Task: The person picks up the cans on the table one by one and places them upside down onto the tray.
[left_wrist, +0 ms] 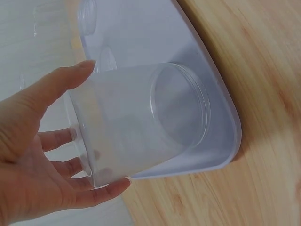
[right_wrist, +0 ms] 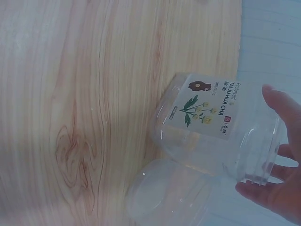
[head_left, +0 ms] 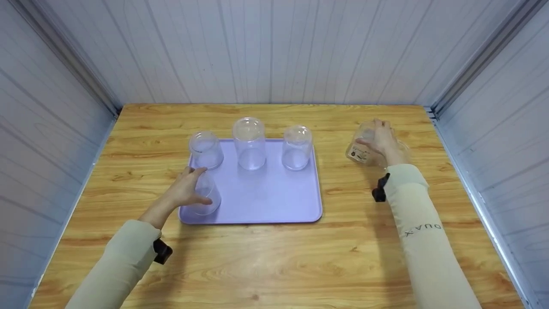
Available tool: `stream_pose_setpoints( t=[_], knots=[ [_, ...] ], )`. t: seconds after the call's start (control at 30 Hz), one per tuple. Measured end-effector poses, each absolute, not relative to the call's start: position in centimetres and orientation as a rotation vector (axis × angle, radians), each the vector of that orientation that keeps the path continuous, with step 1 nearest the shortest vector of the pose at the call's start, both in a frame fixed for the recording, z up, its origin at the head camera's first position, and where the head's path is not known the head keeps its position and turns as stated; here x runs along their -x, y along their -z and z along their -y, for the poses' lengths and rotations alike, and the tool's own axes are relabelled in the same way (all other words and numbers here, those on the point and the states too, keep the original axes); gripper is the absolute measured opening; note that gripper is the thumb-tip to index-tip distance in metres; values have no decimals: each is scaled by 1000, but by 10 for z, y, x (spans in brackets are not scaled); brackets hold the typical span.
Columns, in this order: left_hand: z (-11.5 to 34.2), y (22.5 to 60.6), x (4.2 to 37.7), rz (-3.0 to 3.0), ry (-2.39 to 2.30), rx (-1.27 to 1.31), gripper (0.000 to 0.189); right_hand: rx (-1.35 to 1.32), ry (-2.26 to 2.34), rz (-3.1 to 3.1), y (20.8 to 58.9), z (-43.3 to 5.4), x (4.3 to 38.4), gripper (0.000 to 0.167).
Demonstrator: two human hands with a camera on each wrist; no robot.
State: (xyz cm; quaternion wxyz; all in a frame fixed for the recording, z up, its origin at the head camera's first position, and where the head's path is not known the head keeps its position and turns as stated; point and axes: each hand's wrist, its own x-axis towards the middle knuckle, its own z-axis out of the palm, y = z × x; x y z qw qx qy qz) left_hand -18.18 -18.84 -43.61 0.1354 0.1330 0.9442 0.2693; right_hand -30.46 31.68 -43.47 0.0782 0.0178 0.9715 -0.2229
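Note:
At the near left corner of the lilac tray (head_left: 266, 201), my left hand (head_left: 186, 189) holds a clear plastic jar (left_wrist: 136, 113) near its upper end. Its ribbed rim faces down on the tray in the left wrist view. On the right side of the table, my right hand (head_left: 383, 139) grips the neck of a clear jar (right_wrist: 207, 127) from above. That jar bears a label (right_wrist: 202, 108) with flowers printed on it. Another clear container (right_wrist: 160, 193) stands close beside it, partly hidden by the right hand in the head view.
Along the tray's far side stand a short clear jar (head_left: 206, 150), a taller clear jar (head_left: 249, 143) and another clear jar (head_left: 297, 148). The wooden table (head_left: 274, 266) is bounded by a back wall (head_left: 274, 51) and side walls.

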Motion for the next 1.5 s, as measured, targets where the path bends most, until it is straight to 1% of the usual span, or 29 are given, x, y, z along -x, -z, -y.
stream_pose_setpoints(
  t=[0.2, 0.4, 0.63, 0.87, 1.07, 1.2, 1.5],
  knots=[
    [188, 434, 183, -2712, -753, -392, 91, -55, 649, -2925, 434, -319, 306, 87],
    [184, 430, 184, -2664, -725, -307, 94, -43, 685, -2929, 437, -322, 304, 86],
    [177, 427, 187, -2744, -740, -280, 83, -12, 684, -2971, 440, -327, 298, 86],
    [166, 428, 186, -2907, -764, -363, 74, 28, 684, -2983, 441, -328, 293, 90],
    [157, 423, 183, -2962, -799, -371, 72, 62, 659, -2994, 443, -326, 287, 92],
    [152, 420, 182, -2988, -872, -422, 69, 92, 675, -3008, 444, -326, 281, 90],
    [136, 415, 177, -2972, -979, -445, 69, 218, 727, -3065, 441, -320, 260, 89]
  ],
)
